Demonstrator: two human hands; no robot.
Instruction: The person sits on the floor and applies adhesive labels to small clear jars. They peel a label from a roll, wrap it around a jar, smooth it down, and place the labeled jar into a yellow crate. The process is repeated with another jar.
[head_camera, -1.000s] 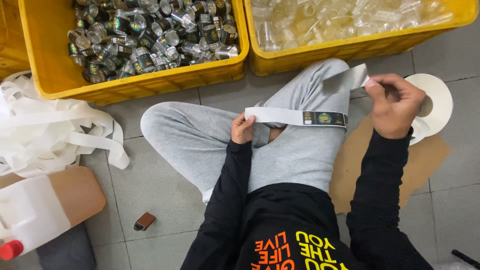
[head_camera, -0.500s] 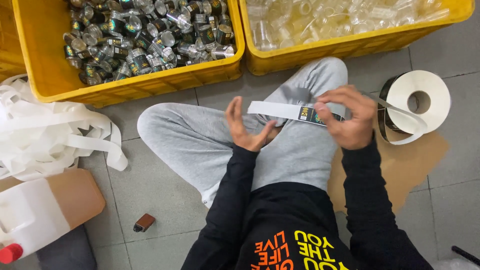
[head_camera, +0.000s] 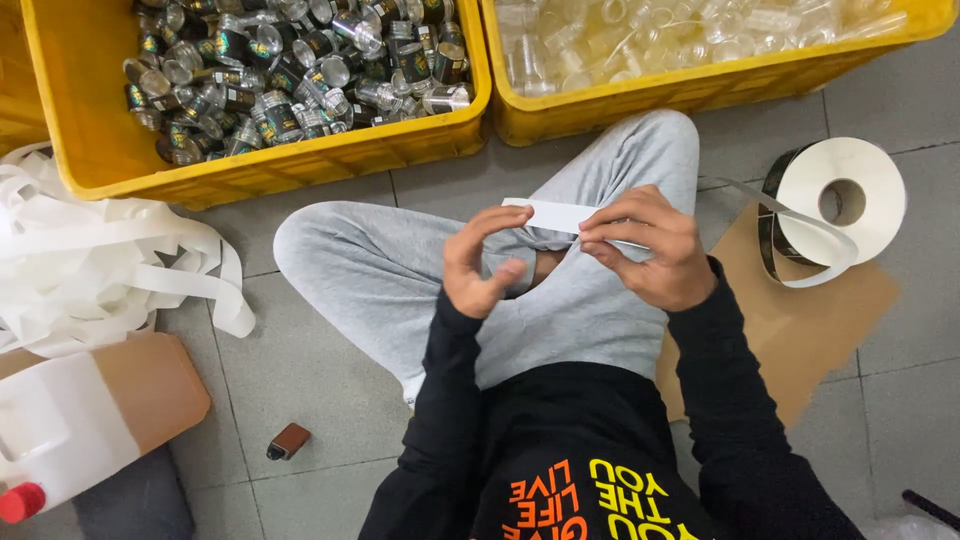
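I sit cross-legged on the floor in grey trousers. My right hand (head_camera: 648, 245) pinches a white label strip (head_camera: 553, 214) over my lap. That strip runs back to a big label roll (head_camera: 836, 205) standing on brown cardboard (head_camera: 800, 320) at my right. My left hand (head_camera: 482, 262) is raised beside the strip's free left end, fingers curled and apart, fingertips just touching it. A yellow crate (head_camera: 330, 160) holding several small labelled jars (head_camera: 290, 75) stands ahead on the left. Another yellow crate (head_camera: 640, 105) holds clear plain jars (head_camera: 660, 35).
A heap of spent white backing tape (head_camera: 90, 265) lies at the left. A white jug with a red cap (head_camera: 70, 440) lies at the lower left. A small brown object (head_camera: 290, 440) rests on the grey floor tiles near my left knee.
My right hand has come in from the roll side to above my lap, drawing the strip along. My left hand let go of the strip, lifted and opened its fingers.
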